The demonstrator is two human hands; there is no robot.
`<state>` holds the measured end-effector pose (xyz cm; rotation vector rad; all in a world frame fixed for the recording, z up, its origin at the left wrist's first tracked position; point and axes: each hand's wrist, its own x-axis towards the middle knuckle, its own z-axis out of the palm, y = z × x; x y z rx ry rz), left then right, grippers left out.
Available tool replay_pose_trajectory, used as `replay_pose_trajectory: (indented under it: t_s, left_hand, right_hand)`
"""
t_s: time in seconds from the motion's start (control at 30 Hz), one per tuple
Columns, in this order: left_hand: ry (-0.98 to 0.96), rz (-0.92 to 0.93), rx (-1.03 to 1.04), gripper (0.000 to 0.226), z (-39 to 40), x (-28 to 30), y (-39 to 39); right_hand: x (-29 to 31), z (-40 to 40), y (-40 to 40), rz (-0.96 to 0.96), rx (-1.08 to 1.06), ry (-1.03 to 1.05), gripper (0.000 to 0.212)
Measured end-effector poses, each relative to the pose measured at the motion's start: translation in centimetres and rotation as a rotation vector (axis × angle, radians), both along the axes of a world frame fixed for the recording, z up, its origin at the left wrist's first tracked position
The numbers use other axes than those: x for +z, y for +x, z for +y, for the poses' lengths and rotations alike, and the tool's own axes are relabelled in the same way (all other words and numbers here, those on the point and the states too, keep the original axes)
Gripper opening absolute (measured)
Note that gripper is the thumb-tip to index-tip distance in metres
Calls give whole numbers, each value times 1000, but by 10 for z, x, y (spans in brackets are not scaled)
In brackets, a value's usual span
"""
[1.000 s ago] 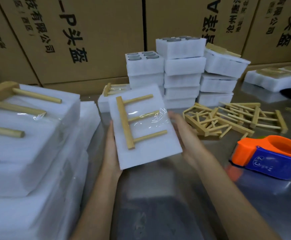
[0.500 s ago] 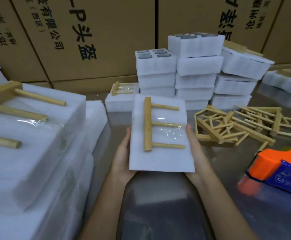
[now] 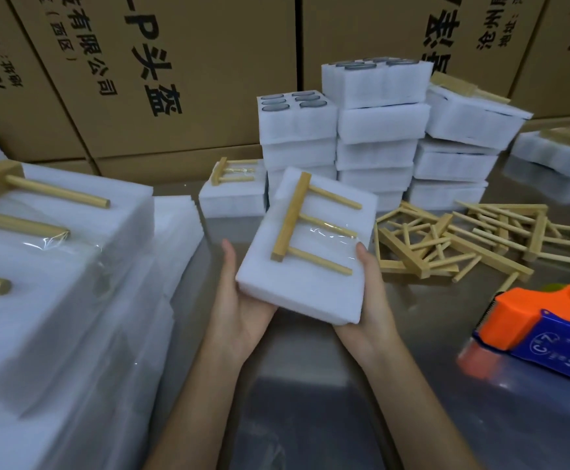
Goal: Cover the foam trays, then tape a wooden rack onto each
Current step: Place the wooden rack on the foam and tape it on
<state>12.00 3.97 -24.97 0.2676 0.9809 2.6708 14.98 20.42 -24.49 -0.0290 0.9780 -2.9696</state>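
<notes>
A covered white foam tray (image 3: 297,290) is lifted above the steel table between both hands. A wooden rack (image 3: 305,228) with three dowels lies on its top, held down by clear tape. My left hand (image 3: 239,300) supports the tray's left edge and underside with straight fingers. My right hand (image 3: 371,293) grips the right edge, thumb on the top face. Loose wooden racks (image 3: 463,239) are piled to the right. Stacks of foam trays (image 3: 378,130) stand behind, the top ones uncovered with round holes.
An orange and blue tape dispenser (image 3: 555,330) sits at the right on the table. A large stack of finished trays with racks (image 3: 39,266) fills the left. One more finished tray (image 3: 232,195) lies behind. Cardboard boxes (image 3: 175,79) wall the back.
The tray has turned clockwise and tilted, its far end now pointing up and right. Both hands stayed on its sides. The camera view shifted left.
</notes>
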Motion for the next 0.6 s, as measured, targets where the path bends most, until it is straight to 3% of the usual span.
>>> replay_pose_trajectory:
  t_s: [0.2,0.33,0.47,0.6]
  left_hand:
    - [-201,33,84,78,23,9,23]
    - [-290,8,362,72,34,7,25]
    - [-38,8,432,59,23,27,10]
    - [343,-85,457,48,17,66,-23]
  right_hand:
    - [0,1,0,66,-79,-10,54]
    - [-2,-2,-7,-3,-75,87,65]
    - [-2,-3,-18,-49,-1,256,70]
    - [-13,5,-26,-108,73,159,67]
